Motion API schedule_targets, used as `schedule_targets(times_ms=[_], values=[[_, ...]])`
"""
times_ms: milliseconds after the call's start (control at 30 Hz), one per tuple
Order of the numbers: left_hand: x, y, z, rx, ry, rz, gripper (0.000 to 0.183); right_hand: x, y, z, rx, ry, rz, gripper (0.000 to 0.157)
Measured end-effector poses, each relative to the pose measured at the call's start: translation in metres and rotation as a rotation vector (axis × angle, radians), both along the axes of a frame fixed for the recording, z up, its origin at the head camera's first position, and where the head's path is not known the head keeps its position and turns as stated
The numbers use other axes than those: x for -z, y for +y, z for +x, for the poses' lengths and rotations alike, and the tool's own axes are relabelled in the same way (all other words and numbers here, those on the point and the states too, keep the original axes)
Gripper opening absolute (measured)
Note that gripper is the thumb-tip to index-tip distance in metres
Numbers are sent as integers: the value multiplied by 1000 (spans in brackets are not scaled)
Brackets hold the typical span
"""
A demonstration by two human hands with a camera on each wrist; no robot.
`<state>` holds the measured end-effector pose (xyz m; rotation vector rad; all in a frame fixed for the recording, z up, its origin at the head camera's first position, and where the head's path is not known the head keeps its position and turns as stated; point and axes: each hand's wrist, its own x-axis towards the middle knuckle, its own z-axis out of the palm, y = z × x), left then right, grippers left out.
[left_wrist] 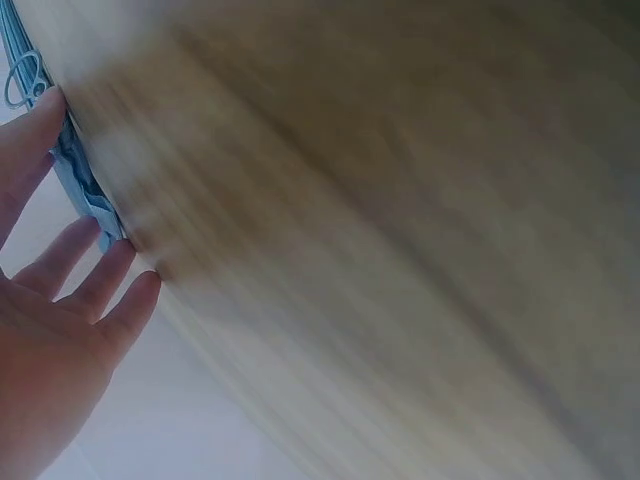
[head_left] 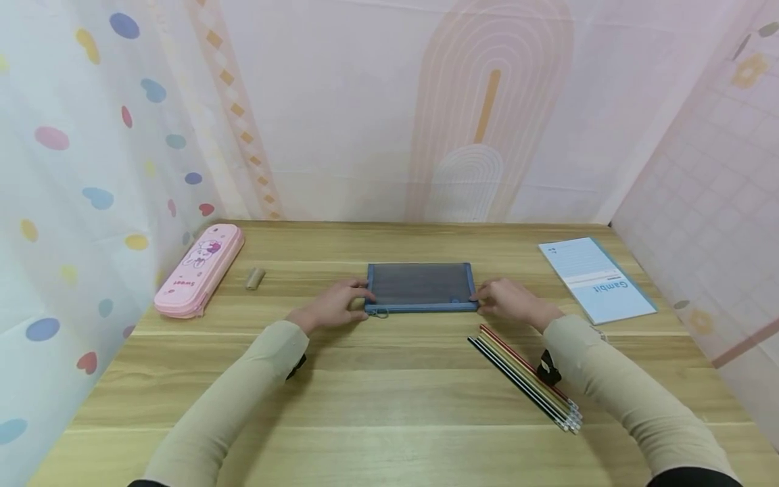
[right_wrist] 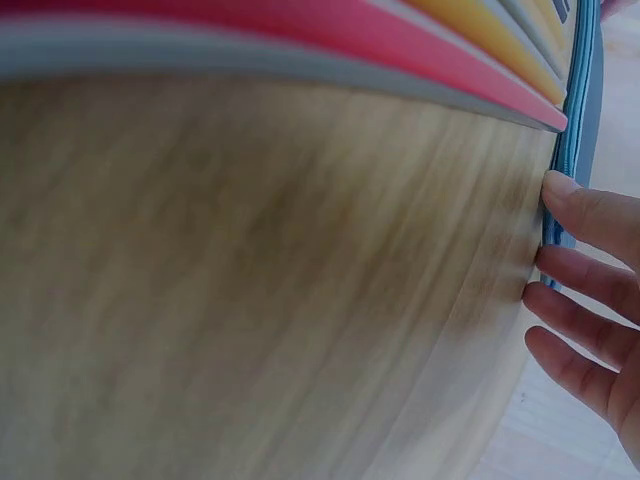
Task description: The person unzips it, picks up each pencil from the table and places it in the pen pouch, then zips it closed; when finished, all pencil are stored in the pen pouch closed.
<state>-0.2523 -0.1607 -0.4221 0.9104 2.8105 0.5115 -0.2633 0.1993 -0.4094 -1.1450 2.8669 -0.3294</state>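
A dark mesh zip pouch (head_left: 420,284) with blue edging lies flat at the middle of the table, its zip along the near side. My left hand (head_left: 336,304) holds its left end near the front corner, next to the zip pull loop (head_left: 379,313). At the opposite end, my right hand (head_left: 510,299) holds the right edge near the front corner. Thumb and fingers stand on either side of the pouch's blue edge (left_wrist: 85,180) in the left wrist view. The right wrist view likewise shows the thumb and fingertips at the blue edge (right_wrist: 570,130).
A bundle of pencils (head_left: 526,379) lies below my right forearm. On the right sits a blue and white notebook (head_left: 599,279). A pink pencil case (head_left: 199,270) is at the far left, with a small tan cylinder (head_left: 255,278) beside it. Patterned curtains hang behind the table.
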Motion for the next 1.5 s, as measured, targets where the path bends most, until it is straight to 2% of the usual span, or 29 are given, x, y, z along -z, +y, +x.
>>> schedule_targets(times_ms=[467,733,933,1067,1233,1367,1500], values=[[-4,3,3,-24,-8,-21,38,-2,4,3,-19,47,-11,22],[-2,5,6,-33,26,-21,39,0,4,3,61,49,-116,23],[-3,7,5,-25,76,11,40,-5,1,2,153,32,-201,25],[-2,9,4,-36,125,84,35,-9,0,1,201,40,-258,26],[-3,11,2,-112,160,292,29,-12,0,1,220,50,-318,29],[-6,13,-1,-151,208,450,27,-14,1,1,239,0,-373,31],[-8,15,-3,-188,220,537,27,-16,1,3,242,-37,-443,31]])
